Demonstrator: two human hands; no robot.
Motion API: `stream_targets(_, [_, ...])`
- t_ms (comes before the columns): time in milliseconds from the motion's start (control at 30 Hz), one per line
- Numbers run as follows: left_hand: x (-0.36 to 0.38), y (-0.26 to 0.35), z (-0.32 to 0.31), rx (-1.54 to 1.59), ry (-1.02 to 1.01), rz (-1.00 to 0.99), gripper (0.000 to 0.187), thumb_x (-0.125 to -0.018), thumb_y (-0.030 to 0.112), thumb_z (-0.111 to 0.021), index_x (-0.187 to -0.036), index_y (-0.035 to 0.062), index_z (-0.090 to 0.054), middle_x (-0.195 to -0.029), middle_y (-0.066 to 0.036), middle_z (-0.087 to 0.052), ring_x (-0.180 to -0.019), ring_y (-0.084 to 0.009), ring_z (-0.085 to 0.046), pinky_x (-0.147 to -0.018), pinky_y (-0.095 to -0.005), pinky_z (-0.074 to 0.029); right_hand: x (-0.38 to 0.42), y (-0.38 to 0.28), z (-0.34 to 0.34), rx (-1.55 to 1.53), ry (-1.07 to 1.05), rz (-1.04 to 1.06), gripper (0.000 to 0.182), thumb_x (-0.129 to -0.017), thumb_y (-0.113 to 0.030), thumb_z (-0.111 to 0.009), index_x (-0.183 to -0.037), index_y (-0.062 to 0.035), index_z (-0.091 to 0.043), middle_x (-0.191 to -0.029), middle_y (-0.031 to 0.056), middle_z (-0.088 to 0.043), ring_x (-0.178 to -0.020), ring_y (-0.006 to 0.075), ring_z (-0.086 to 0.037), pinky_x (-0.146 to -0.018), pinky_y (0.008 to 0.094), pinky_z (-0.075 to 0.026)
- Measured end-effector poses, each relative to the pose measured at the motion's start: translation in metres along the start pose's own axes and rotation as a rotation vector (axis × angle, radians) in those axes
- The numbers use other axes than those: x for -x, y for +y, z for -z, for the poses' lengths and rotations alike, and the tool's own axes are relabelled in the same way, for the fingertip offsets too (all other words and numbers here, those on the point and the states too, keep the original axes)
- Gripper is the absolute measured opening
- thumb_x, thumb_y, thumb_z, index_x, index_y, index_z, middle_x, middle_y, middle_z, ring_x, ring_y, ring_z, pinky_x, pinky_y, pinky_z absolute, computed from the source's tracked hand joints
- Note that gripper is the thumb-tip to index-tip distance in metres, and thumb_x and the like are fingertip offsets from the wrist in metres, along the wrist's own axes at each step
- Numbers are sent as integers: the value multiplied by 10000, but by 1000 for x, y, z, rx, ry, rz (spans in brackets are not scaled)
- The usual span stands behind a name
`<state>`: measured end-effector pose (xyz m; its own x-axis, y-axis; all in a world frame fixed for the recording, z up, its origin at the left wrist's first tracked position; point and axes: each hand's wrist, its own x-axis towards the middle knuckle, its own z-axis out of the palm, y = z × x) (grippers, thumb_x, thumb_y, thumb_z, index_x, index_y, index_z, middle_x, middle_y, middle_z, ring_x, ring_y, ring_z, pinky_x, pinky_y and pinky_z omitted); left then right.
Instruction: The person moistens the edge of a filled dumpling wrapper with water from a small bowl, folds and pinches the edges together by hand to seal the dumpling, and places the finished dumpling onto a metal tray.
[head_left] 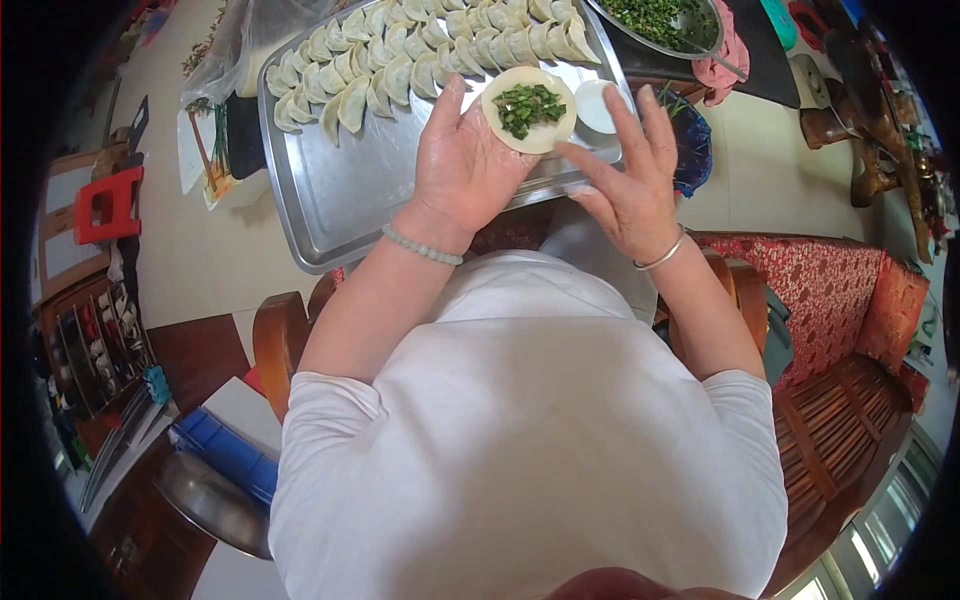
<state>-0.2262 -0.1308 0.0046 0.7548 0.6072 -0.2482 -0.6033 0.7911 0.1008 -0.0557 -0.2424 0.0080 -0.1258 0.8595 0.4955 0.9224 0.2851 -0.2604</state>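
Observation:
A round dough wrapper (546, 137) with chopped green filling (530, 109) on its middle lies flat on the fingers of my left hand (463, 165), palm up. My right hand (636, 195) is just to the right of the wrapper, fingers spread, its index fingertip close to the wrapper's lower right edge. Whether it touches is hard to tell. Beneath both hands is a metal tray (345, 210) with rows of folded dumplings (352, 103) across its far part. A small white round dish (595, 106) is on the tray, partly behind my right fingers.
A metal bowl of chopped green filling (715, 42) stands beyond the tray at the right, with a pink cloth (733, 60) beside it. A plastic bag (222, 60) is at the far left. Wooden chair arms (277, 345) flank my body. A red stool (108, 205) stands left.

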Motion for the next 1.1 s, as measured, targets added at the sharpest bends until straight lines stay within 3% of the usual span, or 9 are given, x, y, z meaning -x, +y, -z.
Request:
stream_targets(100, [2, -3, -4, -38, 9, 17, 656, -991, 520, -269, -1370, -6, -367, -1351, -168, -468, -1264, -297, -446, -1088, -450, -338, -2, 4, 7, 25, 18, 4, 400, -737, -365, -709, -1098, -192, -700, -1468, 169, -362, -1373, 411, -249, -1082, 534, -235])
stream_targets(233, [3, -9, -4, -95, 12, 44, 665, -991, 528, -254, -1372, -5, -367, -1353, -165, -468, -1263, -297, -447, -1081, -455, -343, -21, -12, 11, -112, 100, -47, 327, -794, -267, -655, -1085, -122, -695, -1466, 208, -345, -1332, 494, -240, -1086, 529, -207])
stream_targets(367, [4, -16, -3, -136, -30, 56, 677, -989, 544, -240, -1374, 2, -372, -1337, -147, -488, -1240, -290, -468, -1051, -441, -370, -33, -30, -1, -104, 34, -54, 358, -811, -327, -649, -1087, -103, -684, -1479, 204, -314, -1357, 488, -188, -1090, 547, -185])
stream_targets(433, [6, -18, -8, -189, 46, 13, 677, -990, 544, -237, -1373, 3, -374, -1322, -132, -506, -1214, -278, -490, -1042, -411, -379, -36, -35, -11, -82, -2, -111, 371, -817, -345, -643, -1091, -97, -679, -1498, 191, -276, -1371, 481, -159, -1089, 567, -174])
stream_targets(667, [8, -13, -7, -246, 45, 29, 675, -990, 542, -242, -1365, -3, -379, -1303, -125, -521, -1204, -260, -497, -1053, -394, -370, -31, -40, -24, -105, -35, -105, 407, -810, -359, -653, -1137, -115, -657, -1494, 189, -273, -1370, 482, -163, -1087, 587, -175])
stream_targets(833, [6, -8, -2, -183, 18, 20, 646, -994, 508, -296, -1398, 6, -341, -1394, -155, -437, -1280, -301, -435, -1101, -422, -324, -22, -42, -22, -109, -67, -85, 449, -772, -355, -696, -1163, -139, -646, -1492, 189, -278, -1366, 484, -180, -1081, 581, -204])
stream_targets(1100, [1, -2, -1, -145, -6, 19, 660, -990, 535, -254, -1367, 6, -366, -1330, -148, -487, -1236, -295, -462, -1073, -439, -344, -5, -28, -13, -41, -97, -44, 483, -703, -330, -755, -1160, -208, -654, -1491, 171, -293, -1369, 460, -198, -1066, 570, -256])
